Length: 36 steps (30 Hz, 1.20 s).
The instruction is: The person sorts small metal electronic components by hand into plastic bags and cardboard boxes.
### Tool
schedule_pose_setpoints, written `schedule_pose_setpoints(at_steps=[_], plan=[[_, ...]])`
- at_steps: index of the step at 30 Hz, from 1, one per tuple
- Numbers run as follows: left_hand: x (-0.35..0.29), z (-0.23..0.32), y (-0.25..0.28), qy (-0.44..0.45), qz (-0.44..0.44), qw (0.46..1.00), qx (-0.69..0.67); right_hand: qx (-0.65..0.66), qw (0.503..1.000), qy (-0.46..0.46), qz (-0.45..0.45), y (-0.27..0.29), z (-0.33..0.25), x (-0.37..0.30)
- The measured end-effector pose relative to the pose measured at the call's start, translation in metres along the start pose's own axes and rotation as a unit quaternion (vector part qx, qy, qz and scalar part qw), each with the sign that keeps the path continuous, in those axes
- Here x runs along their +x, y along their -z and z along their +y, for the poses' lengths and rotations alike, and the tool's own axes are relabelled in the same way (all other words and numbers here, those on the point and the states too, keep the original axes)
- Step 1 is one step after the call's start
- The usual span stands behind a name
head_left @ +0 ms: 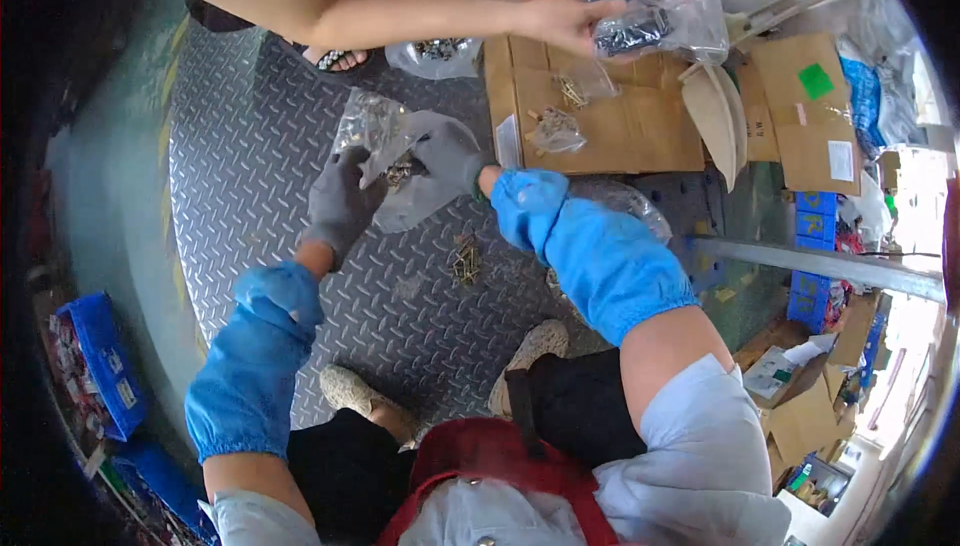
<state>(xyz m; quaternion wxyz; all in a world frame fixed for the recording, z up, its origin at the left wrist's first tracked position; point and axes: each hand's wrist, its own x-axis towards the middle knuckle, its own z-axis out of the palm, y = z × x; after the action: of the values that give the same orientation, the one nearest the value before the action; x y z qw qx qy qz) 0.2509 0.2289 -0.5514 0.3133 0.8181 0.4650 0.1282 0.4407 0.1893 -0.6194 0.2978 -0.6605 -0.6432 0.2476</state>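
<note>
Dark-red apron fabric [470,451] over a white shirt [700,416] lies nearest the camera, well behind the fingers. Past blue elasticated sleeves, the left hand [342,201], in a grey glove, has its fingers closed on the edge of a clear plastic bag of small parts [368,124], just ahead of them. The grey-gloved right hand [447,154] bends its fingers at the rim of a translucent open bag [425,201]; how tightly they close, I cannot tell. Small metal pieces [402,174] show between both hands' fingers. Brass-coloured screws [465,261] lie nearer the body than the right fingers, on grey diamond-plate flooring [400,321]. Right of those fingers stands a brown cardboard box [640,121].
</note>
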Motion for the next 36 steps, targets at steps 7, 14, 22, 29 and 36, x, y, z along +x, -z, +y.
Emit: schedule_pose_setpoints(at_steps=[7, 14, 22, 29, 36], plan=[[-0.005, 0.016, 0.005, -0.129, -0.047, 0.985, 0.1, 0.241, 0.964, -0.116, -0.001, -0.036, 0.002, 0.01], [0.004, 0.021, -0.006, -0.116, -0.048, 0.989, 0.078, 0.231, 0.959, -0.151, -0.066, 0.005, -0.017, -0.006], [0.007, 0.046, -0.011, -0.136, -0.023, 0.99, 0.005, 0.151, 0.979, -0.14, 0.011, 0.023, -0.02, -0.009], [0.006, 0.042, -0.014, -0.17, 0.033, 0.978, 0.119, 0.244, 0.939, -0.224, -0.089, 0.035, -0.03, -0.009], [0.006, 0.038, -0.019, -0.183, 0.087, 0.97, 0.136, 0.085, 0.986, -0.133, -0.047, 0.046, -0.032, -0.014]])
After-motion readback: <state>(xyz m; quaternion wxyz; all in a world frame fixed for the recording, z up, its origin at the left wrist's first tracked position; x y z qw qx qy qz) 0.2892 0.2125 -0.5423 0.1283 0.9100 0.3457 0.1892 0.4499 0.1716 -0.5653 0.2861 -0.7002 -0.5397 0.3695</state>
